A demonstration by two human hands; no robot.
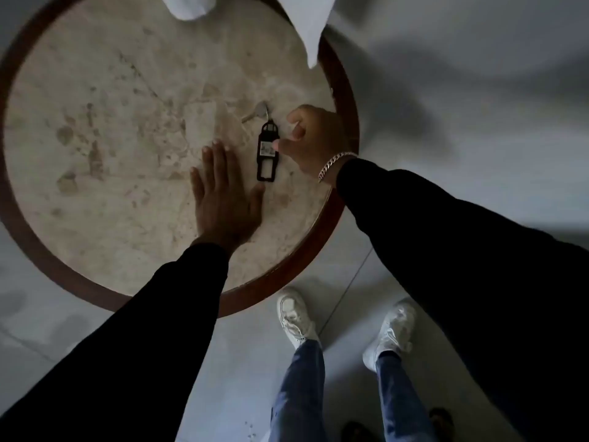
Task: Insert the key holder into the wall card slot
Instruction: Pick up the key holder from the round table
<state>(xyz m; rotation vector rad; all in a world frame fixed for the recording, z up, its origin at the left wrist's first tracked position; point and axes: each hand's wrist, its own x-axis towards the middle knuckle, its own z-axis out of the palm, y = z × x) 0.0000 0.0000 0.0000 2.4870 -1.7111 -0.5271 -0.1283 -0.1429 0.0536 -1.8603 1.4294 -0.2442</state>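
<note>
A black key holder (266,154) with a small white label lies flat on the round marble table (111,122), a silver key (256,112) attached at its far end. My right hand (310,140) hovers at the holder's right side, thumb tip touching its edge near the label, fingers curled but not closed on it. My left hand (223,196) lies flat on the tabletop, palm down, fingers spread, just left of the holder. No wall card slot is in view.
The table has a dark wooden rim (338,193). White cloth (306,23) hangs over its far edge. Below are grey floor tiles and my feet in white sneakers (294,317), right of the table's near edge.
</note>
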